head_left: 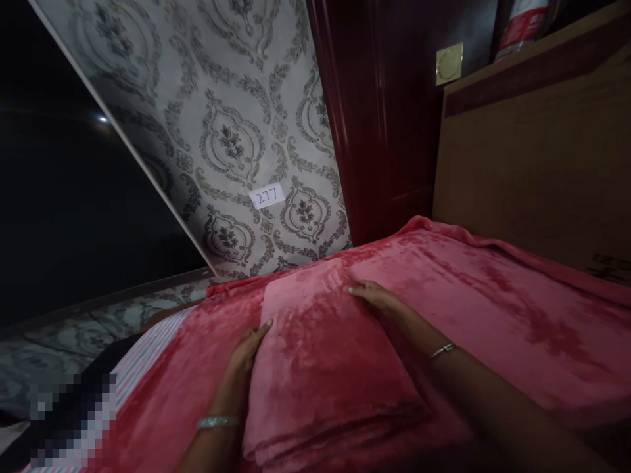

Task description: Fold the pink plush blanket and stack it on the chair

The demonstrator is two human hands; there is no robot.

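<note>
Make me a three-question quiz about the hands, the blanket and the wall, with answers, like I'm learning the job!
1. What number is written on the paper on the patterned wall?
2. Which is nearest to the right hand?
a) the cardboard box
b) the folded blanket
c) the bottle
3. True or false: the two hands are clasped together.

Key: 1: 277. 2: b. 3: False; the left hand is apart from the right, at the folded blanket's left edge.
</note>
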